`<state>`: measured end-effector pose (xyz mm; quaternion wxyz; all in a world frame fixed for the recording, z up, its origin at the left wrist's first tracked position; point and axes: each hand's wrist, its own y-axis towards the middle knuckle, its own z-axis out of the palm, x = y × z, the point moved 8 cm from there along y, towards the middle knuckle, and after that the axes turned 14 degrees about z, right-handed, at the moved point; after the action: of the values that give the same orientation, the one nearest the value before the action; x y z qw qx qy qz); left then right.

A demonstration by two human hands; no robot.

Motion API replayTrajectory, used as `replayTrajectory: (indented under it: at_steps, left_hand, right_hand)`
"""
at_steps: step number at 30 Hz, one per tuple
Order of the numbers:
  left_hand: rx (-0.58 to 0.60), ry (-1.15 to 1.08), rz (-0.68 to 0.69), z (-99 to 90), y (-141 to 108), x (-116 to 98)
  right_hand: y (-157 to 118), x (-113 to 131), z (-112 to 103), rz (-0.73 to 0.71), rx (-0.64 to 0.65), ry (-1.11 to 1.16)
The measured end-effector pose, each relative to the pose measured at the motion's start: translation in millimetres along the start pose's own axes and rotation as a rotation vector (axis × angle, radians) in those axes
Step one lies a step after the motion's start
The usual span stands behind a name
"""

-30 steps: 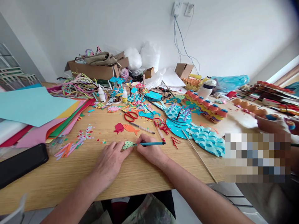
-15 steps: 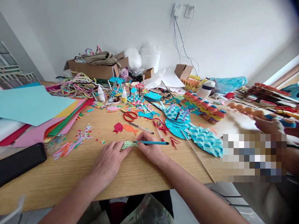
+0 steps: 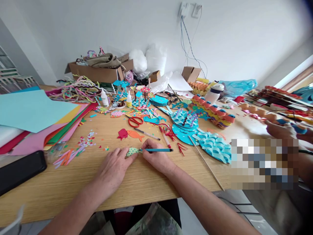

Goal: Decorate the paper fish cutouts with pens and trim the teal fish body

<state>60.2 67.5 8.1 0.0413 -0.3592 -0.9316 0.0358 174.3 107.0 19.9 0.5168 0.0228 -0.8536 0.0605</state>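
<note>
My left hand (image 3: 111,167) is closed on a pale green paper fish (image 3: 132,151) with dark dots, its fingers and thumb keeping the fish by the tabletop. A blue marker (image 3: 160,150) sits in the closed fingers of my right hand (image 3: 157,159). Its tip is at the tail end of the fish; whether it touches the paper is hard to see. Just beyond my hands lie a red paper fish (image 3: 122,134), an orange paper fish (image 3: 134,134), a pen (image 3: 147,134) and red-handled scissors (image 3: 135,122).
Coloured paper sheets (image 3: 31,112) and a black phone (image 3: 23,173) lie at left, near paper scraps (image 3: 67,156). Glue bottles (image 3: 104,98) stand further back. Right of me are a wooden stick (image 3: 207,164), a blue paper-strip fish (image 3: 214,147), egg cartons (image 3: 212,112) and another person's hand (image 3: 281,132).
The blue marker has shifted slightly left toward the fish with my right hand. The whole view has moved a little; both hands keep their hold.
</note>
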Motion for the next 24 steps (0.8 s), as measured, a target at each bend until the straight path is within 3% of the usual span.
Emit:
replayTrajectory:
  at_steps: [24]
  left_hand:
    - [-0.048, -0.026, 0.003, 0.9, 0.3, 1.1]
  right_hand:
    - [1.4, -2.0, 3.2, 0.045, -0.012, -0.045]
